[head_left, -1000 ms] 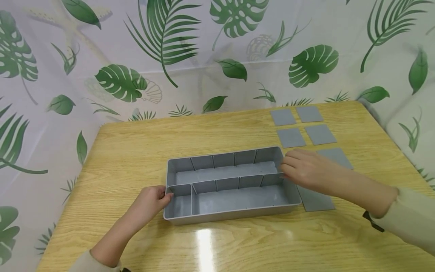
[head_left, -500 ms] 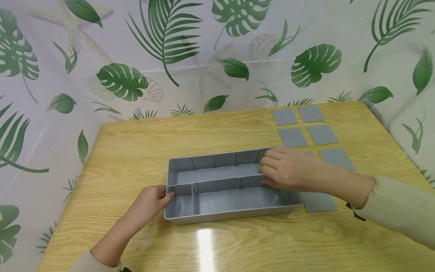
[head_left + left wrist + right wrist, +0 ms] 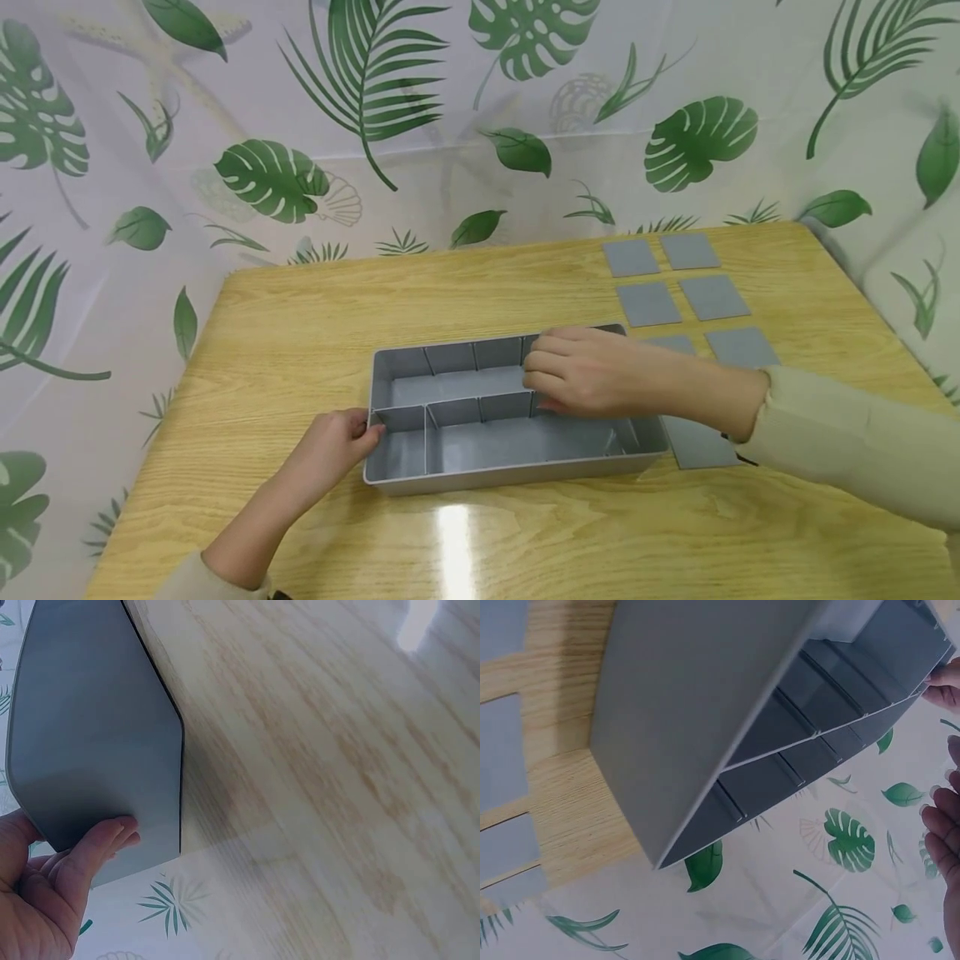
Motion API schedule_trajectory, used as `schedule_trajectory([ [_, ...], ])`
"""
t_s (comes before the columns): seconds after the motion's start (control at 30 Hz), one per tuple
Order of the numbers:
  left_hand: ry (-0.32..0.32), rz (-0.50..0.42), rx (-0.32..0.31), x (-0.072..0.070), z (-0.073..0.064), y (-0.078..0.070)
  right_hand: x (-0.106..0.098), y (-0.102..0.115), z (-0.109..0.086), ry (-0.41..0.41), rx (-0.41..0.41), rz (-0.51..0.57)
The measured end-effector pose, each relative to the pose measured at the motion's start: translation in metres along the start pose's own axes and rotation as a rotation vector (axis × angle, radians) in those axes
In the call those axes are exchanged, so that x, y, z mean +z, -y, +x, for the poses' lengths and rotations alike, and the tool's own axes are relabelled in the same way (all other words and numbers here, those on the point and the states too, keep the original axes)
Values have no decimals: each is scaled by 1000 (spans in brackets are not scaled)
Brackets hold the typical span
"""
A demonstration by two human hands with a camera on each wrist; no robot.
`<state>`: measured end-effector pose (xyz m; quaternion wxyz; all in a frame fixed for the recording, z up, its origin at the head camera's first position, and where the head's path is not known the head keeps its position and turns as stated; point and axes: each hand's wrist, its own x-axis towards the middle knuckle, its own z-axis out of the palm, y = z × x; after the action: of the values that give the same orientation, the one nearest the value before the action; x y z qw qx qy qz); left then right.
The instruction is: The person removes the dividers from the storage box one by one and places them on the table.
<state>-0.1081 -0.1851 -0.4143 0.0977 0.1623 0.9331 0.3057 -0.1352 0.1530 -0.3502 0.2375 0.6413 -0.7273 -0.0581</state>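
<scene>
A long grey organizer box (image 3: 517,477) lies on the table, split lengthwise by a divider wall (image 3: 453,412) with ribs on it. One short cross divider (image 3: 425,442) closes off a small compartment at its front left. My left hand (image 3: 337,442) grips the box's left end, thumb over the rim and fingers outside; in the left wrist view the hand (image 3: 60,885) holds the end wall. My right hand (image 3: 577,371) hovers above the right half of the box. In the right wrist view its fingers (image 3: 937,825) are slightly bent, apart from the box, and no held thing shows.
Several flat grey plates lie on the wooden table (image 3: 525,542) to the right, such as a square plate (image 3: 648,304) behind the box and a larger plate (image 3: 701,442) beside it, partly under the right arm. A leaf-patterned cloth (image 3: 450,167) hangs behind the table.
My right hand has moved left from the box's right end to above its right half, along the long divider. The left hand keeps its grip; the box stays in place.
</scene>
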Motion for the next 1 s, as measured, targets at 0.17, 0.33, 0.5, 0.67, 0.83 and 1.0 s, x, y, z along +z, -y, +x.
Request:
schedule_trajectory([
  [0.17, 2, -13, -18, -3, -2, -3, 6, -3, 20, 35, -50, -25],
  [0.33, -7, -23, -20, -4, -2, -2, 14, -5, 38, 79, -85, 2],
  [0.5, -5, -24, -11, -2, 0, -1, 17, -7, 50, 42, -135, 46],
  [0.67, -4, -33, -17, 0, 1, -1, 21, -9, 63, 23, -150, 104],
  [0.83, -2, -39, -26, 0, 1, -2, 26, -7, 75, 31, -164, 114],
  [1.0, 7, -64, -49, -1, 1, -1, 34, -4, 86, 27, -233, 113],
])
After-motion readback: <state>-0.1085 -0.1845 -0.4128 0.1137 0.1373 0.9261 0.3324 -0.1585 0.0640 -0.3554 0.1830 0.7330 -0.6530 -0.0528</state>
